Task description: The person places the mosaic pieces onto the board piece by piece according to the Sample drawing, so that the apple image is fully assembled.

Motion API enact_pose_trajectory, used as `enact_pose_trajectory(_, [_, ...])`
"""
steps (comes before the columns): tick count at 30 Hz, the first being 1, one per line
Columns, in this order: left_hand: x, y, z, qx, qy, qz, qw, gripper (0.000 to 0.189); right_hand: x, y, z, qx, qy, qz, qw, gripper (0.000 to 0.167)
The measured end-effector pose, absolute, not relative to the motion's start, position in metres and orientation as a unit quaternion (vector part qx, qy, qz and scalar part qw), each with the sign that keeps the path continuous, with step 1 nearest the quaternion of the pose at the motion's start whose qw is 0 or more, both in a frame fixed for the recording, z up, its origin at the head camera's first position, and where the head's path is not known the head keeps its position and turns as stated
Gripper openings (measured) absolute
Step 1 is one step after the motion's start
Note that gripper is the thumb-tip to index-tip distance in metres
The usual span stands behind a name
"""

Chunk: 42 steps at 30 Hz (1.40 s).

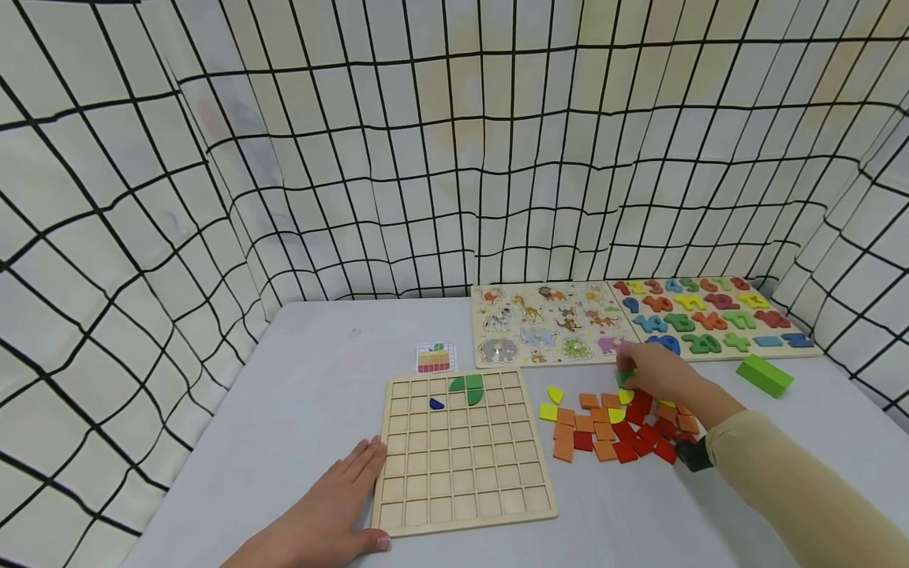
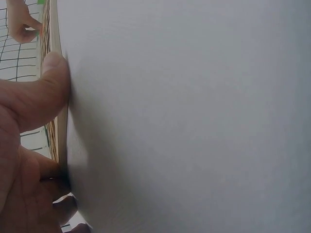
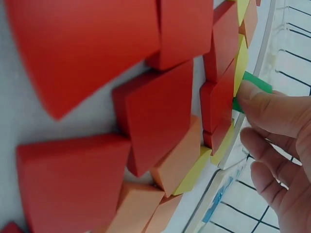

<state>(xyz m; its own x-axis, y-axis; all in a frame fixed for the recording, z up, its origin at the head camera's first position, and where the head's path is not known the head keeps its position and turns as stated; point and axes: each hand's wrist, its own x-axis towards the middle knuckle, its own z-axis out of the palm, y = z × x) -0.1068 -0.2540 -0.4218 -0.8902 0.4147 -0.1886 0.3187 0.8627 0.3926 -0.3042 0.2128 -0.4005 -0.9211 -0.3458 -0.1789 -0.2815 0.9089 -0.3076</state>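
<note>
A wooden grid board (image 1: 461, 465) lies on the table, holding several green pieces (image 1: 474, 382) and one dark blue piece (image 1: 436, 404) near its top. My left hand (image 1: 327, 501) rests at its lower left corner, fingers extended along the side and thumb by the front edge. In the left wrist view that thumb (image 2: 51, 87) touches the board's edge. To the right, my right hand (image 1: 660, 375) pinches a green piece (image 3: 257, 82) between thumb and fingers, at the far side of a spread of red (image 3: 165, 116), orange (image 1: 564, 442) and yellow pieces (image 1: 548, 412).
A small pattern card (image 1: 436, 358) lies behind the board. Farther back are an animal puzzle (image 1: 547, 315) and a number puzzle (image 1: 710, 315). A green block (image 1: 764, 375) lies at the right. Black netting (image 1: 461, 158) over white cloth encloses the table.
</note>
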Motion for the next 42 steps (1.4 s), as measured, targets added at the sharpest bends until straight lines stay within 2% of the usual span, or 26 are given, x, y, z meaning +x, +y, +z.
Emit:
enact_pose_trajectory(7, [-0.107,-0.254,-0.422,0.19,0.955,0.181,0.138,0.112,-0.306,0.203,-0.398,-0.18,0.966,-0.168,0.083,0.013])
enact_pose_trajectory(12, [-0.107,-0.254,-0.421,0.19,0.955,0.179,0.141,0.112,-0.308,0.178,-0.393,-0.212,0.954,-0.206,0.056,0.011])
enact_pose_trajectory(26, [-0.105,-0.257,-0.424,0.197,0.955,0.181,0.128,0.11,-0.302,0.078,-0.392,-0.284,0.897,-0.326,0.086,0.007])
enact_pose_trajectory(34, [-0.105,-0.257,-0.423,0.2,0.956,0.179,0.121,0.11,-0.29,0.018,-0.394,-0.327,0.894,-0.292,0.092,0.005])
enact_pose_trajectory(42, [-0.103,-0.259,-0.423,0.206,0.955,0.183,0.111,0.11,-0.283,-0.002,-0.397,-0.317,0.904,-0.27,0.101,0.006])
